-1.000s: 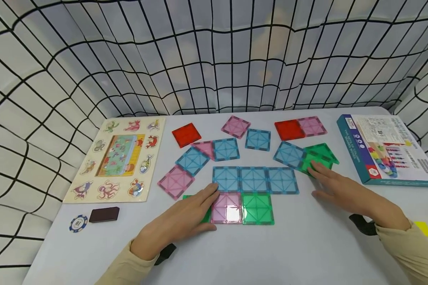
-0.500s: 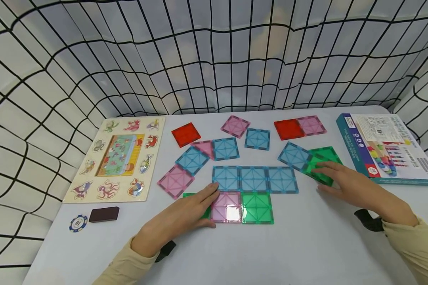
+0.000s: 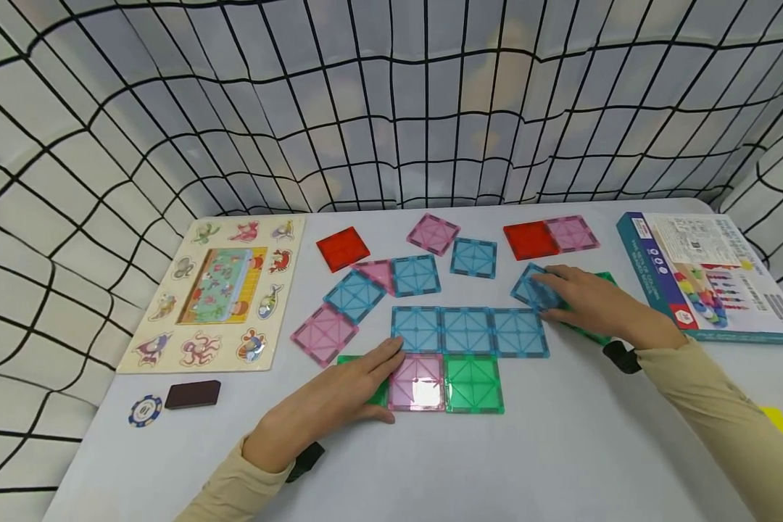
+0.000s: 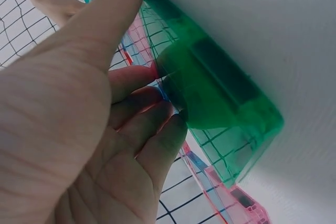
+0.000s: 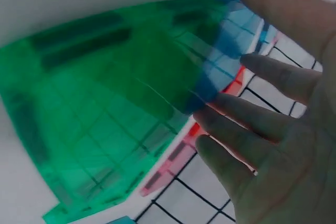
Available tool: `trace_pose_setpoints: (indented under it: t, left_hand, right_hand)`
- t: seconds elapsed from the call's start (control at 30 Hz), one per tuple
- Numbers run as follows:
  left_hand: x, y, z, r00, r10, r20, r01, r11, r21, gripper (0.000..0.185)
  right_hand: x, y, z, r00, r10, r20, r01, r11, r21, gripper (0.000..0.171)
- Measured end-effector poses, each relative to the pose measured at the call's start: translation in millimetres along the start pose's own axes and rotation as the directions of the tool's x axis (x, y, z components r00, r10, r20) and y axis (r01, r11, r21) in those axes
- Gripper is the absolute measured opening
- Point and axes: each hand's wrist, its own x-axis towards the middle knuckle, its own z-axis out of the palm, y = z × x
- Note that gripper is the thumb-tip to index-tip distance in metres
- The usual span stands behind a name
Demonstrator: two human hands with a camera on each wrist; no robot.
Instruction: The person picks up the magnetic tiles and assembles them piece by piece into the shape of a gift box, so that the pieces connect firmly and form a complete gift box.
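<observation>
- Resting my left grip (image 3: 329, 402) on the green tile (image 4: 212, 111) at the near left of the laid-out block, I seem to be steadying that end; the fingers are relaxed and lie on it, thumb along the near edge, not curled round it.
- Reaching with my right grip (image 3: 594, 308), I have loosely straightened, spread fingers on the loose blue tile (image 3: 527, 286), without a pinch that I can make out.
- That loose blue tile lies tilted on the table (image 3: 463, 464), just beyond the right-end blue tile (image 3: 520, 333) of the far row; my fingers hide whether their corners touch.
- Green pieces (image 3: 590, 333) sit beneath and beside my right grip, right by the blue one; I cannot tell whether they join.
- The block itself reads as three blue tiles in the far row, and in the near row the green one under my left grip, a pink tile (image 3: 407, 377) and another green tile (image 3: 474, 384).
- The step in hand, as I judge it, is separating or shifting that loose blue tile so it can go with the block.
- Next, I think, calls for a firmer hold on its edges, a turn to square it, then an edge-to-edge slide.
- A careless push could drag the green pieces along or knock the far row crooked.
</observation>
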Motion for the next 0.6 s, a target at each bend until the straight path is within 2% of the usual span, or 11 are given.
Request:
trace_pose_setpoints:
  t: [0.17,0.27,0.6]
  left_hand:
    - [-2.4,-0.2,-0.2,1.0,-0.007,-0.008,0.007,1.0,-0.025,0.083]
    - [-3.6,-0.9,0.3,1.0,-0.011,-0.013,0.01,0.999,-0.031,0.082]
    - [-2.0,-0.9,1.7,1.0,-0.003,-0.017,0.002,0.998,-0.064,0.082]
  right_hand:
    - [0.1,7.1,-2.4,0.997,0.074,0.023,-0.075,0.994,0.079,0.071]
    - [0.7,11.0,-2.7,0.996,0.089,0.005,-0.089,0.991,0.1,0.072]
    - [0.2,16.0,-3.5,0.991,0.055,-0.124,-0.041,0.993,0.114,0.078]
